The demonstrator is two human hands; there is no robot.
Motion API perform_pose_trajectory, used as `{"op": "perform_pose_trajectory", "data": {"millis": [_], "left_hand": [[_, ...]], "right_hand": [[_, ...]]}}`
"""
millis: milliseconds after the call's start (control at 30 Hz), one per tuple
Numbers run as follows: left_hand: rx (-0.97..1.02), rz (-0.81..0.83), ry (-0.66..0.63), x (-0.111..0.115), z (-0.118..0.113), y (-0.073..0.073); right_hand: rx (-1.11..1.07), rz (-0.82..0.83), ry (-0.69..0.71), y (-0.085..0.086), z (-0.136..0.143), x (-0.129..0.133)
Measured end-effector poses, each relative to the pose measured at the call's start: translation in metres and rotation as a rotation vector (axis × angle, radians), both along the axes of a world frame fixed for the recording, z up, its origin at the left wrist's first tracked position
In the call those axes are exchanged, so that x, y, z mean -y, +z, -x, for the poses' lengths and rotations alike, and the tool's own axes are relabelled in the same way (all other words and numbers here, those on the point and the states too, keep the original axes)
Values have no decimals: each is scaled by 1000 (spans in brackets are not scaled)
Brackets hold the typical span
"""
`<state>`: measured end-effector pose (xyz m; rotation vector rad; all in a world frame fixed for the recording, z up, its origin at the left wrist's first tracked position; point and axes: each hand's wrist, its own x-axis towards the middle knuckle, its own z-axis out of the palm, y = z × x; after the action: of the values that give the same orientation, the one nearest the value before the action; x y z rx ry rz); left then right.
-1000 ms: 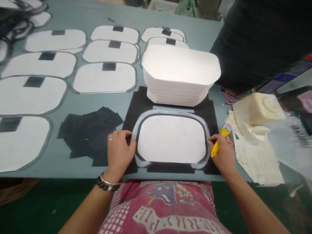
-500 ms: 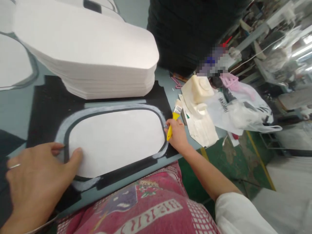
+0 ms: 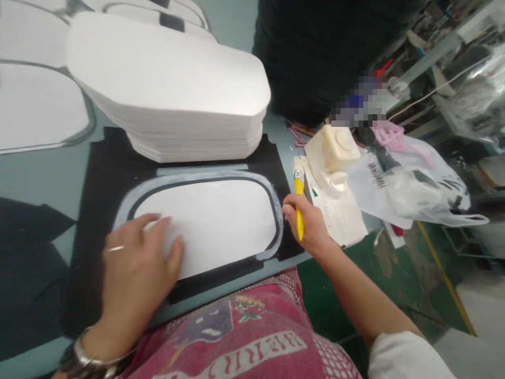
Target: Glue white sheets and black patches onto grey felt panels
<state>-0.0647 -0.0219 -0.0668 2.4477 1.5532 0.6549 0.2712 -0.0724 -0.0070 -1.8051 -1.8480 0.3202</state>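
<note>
A white rounded panel [image 3: 221,226] with a dark rim lies on a black sheet [image 3: 94,221], and a pale greyish smeared band [image 3: 189,179] runs around it. Over the panel's left end is my left hand [image 3: 136,268], slightly blurred, fingers apart and holding nothing; whether it touches the panel I cannot tell. My right hand [image 3: 311,221] is closed around a yellow-handled paintbrush [image 3: 299,185], bristles pointing away from me, just off the panel's right end. Behind the panel rises a thick stack of white panels [image 3: 169,79].
A cream plastic container [image 3: 329,150] with a cut-open side stands on a stained pad [image 3: 347,226] at the right. Plastic bags [image 3: 418,184] lie beyond it. Pink-handled scissors [image 3: 296,138] rest near the dark-clothed person [image 3: 303,58]. More white panels [image 3: 35,113] are at the left.
My left hand has moved right and away from me, from the panel's left edge onto its left end. My right hand with the paintbrush has drawn slightly right, off the panel's edge.
</note>
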Motion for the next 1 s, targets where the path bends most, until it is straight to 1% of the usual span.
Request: {"op": "perform_pose_trajectory", "data": {"millis": [33, 67, 100, 167, 233, 300, 367, 433, 500, 567, 633, 700, 733, 800, 867, 900, 933, 967, 1000], "left_hand": [[-56, -12, -73, 2, -16, 8], [-110, -6, -119, 3, -29, 14], [-166, 3, -148, 3, -40, 18], [-265, 43, -177, 5, -52, 21], [-338, 89, -180, 6, -56, 21], [-368, 126, -175, 7, -56, 22], [-368, 150, -167, 7, -56, 23], [-359, 173, -158, 6, -56, 23], [-340, 194, -147, 6, -56, 22], [-312, 216, -142, 7, -57, 21], [-280, 237, -154, 10, -57, 20], [-238, 245, -172, 13, -56, 19], [-211, 241, -180, 13, -55, 19], [-122, 231, -203, 13, -46, 22], [5, 234, -193, 9, -24, 25], [59, 234, -141, 6, -7, 27], [91, 226, -50, 1, 13, 28], [94, 209, 74, -5, 37, 29], [60, 181, 230, -11, 63, 29]], "right_hand": [[-43, -13, 83, 11, 0, -5], [-61, -34, 155, 20, 0, -13], [-61, -66, 198, 28, 1, -24], [-67, -123, 191, 36, 7, -53], [-140, -100, 141, 33, 22, -85], [-202, -18, 124, 24, 46, -113], [-207, 33, 138, 12, 75, -131], [-187, 38, 156, 3, 97, -139], [-180, 34, 177, -2, 105, -139], [-175, 20, 187, -4, 97, -134], [-145, -4, 173, -4, 77, -129], [36, -51, 86, -1, 59, -125], [90, -58, 74, 2, 53, -122], [135, -66, 88, 10, 48, -113], [103, -99, 97, 20, 51, -97], [60, -107, 94, 23, 54, -88], [-1, -99, 89, 25, 56, -78], [-71, -76, 82, 25, 57, -69], [-144, -45, 74, 22, 58, -61]]}}
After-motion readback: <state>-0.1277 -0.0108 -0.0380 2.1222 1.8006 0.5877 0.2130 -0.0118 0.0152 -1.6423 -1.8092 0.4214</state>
